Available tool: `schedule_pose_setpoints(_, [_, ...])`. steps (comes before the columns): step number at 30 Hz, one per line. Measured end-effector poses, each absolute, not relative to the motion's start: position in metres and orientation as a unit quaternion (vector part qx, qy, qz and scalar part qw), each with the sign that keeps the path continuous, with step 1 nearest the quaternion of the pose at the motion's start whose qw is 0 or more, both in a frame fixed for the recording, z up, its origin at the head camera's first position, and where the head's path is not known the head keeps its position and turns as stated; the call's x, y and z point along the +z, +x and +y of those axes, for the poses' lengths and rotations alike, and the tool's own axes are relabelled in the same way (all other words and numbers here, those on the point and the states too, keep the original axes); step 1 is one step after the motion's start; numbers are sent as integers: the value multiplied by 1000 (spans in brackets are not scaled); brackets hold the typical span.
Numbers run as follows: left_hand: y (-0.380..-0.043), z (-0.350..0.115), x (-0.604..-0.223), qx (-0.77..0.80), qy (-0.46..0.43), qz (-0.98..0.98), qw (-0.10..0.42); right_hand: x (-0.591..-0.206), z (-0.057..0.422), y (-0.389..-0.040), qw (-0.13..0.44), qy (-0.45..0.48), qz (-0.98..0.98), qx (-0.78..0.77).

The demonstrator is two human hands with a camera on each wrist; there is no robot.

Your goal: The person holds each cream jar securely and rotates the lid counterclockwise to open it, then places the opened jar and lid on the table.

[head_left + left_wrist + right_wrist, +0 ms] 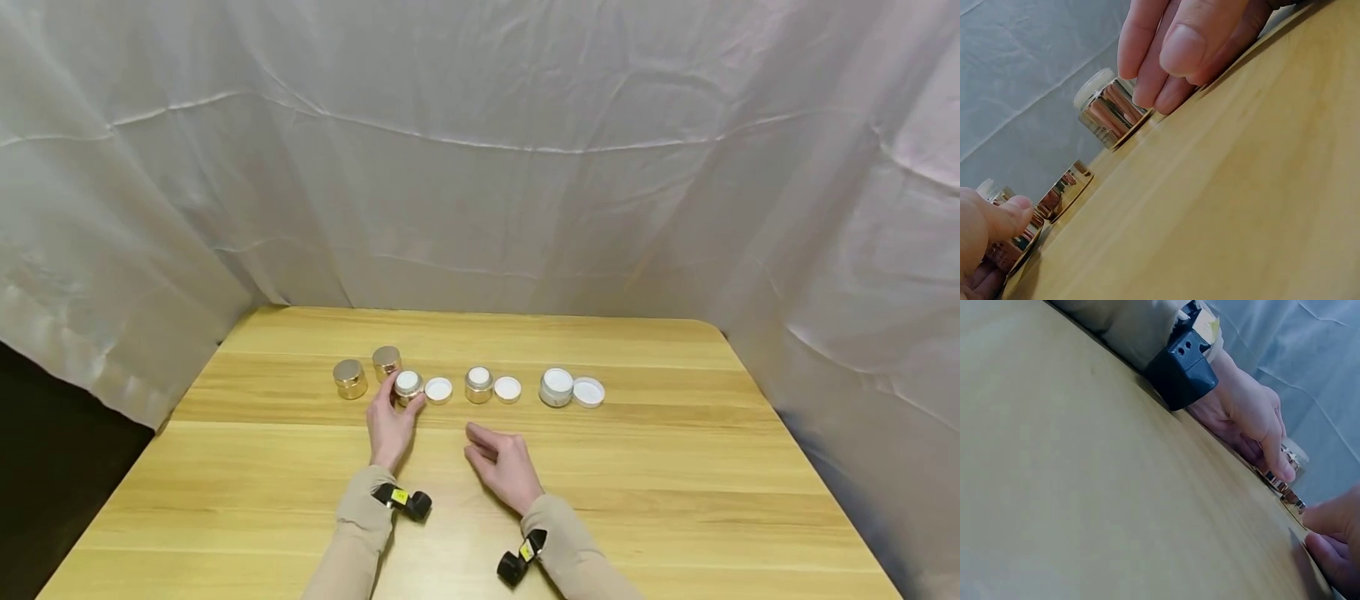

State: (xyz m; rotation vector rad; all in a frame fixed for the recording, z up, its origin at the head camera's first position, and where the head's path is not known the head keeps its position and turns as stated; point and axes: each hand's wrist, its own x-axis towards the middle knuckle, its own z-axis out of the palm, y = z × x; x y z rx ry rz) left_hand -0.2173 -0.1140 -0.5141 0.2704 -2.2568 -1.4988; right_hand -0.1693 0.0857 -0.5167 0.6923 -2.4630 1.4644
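Lidless gold jar (408,385): in the head view it stood upright toward the back of the wooden tabletop (675,467), white disc (407,381) facing up. Left hand (390,427) had its fingers spread only to the jar's width, thumb on one side, the others opposite, gripping it. An upturned lid (438,390) lay just beside, on the right. Two capped gold jars, one farther left (349,379), one just behind the hand (386,360). Rightward along the row: a second gold jar (478,386) and its lid (507,389), then a wider silvery jar (556,388) and its lid (588,392). Right hand (506,467) was near, in front of the second jar, fingers loosely bent, nothing in them.

Left wrist view: the gripped jar sat in the lower corner, thumb across its shiny side; its lid lay between it and the second jar. Right fingers partly masked that second jar; whether they touched it, could not tell from this angle.

Right wrist view: left thumb pressed the jar's wall, below the pale top. Judged good handling: hold low on the wall, keep the base level, light pressure, thumb clear of the white disc and of the neighbouring lid.
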Motion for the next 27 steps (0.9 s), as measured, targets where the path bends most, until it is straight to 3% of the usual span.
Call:
schedule_pose_setpoints(17, [-221,-115,-512,-520,93,-818,226,-515,85,-168,96,225,-823,513])
schedule_pose_setpoints(27, [-219,-113,-511,-597,91,-758,245,-516,86,-168,93,222,-821,519])
